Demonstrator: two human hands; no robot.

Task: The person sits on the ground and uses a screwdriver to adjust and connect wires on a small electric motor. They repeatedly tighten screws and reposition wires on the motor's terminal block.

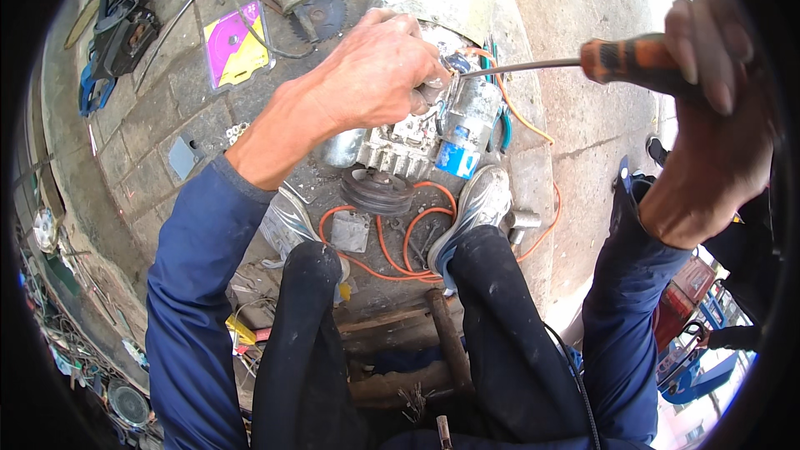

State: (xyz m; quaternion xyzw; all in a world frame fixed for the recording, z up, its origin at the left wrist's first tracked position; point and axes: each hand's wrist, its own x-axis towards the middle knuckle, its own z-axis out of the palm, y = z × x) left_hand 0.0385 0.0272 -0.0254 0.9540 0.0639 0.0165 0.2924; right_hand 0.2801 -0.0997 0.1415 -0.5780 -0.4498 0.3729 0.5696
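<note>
My right hand (pixel 708 100) grips an orange-and-black screwdriver (pixel 625 61) at upper right, its long shaft running left into a greasy metal machine (pixel 400 150) between my feet. My left hand (pixel 383 75) is closed at the top of the machine, beside the screwdriver's tip; what its fingers hold is hidden. The machine has a silver cylinder with a blue label (pixel 457 158), a dark pulley (pixel 375 192) and a large pale housing (pixel 450 0) behind. Pliers with teal handles (pixel 505 129) lie beside it.
An orange hose (pixel 383 242) loops around my shoes. A toothed blade (pixel 321 17), a pink-yellow package (pixel 237 46), black tools (pixel 125 42) and a grey plate (pixel 183 157) lie left on the paving. Scrap (pixel 83 342) lines the left edge. Another person's dark-clothed limb (pixel 733 337) shows at lower right.
</note>
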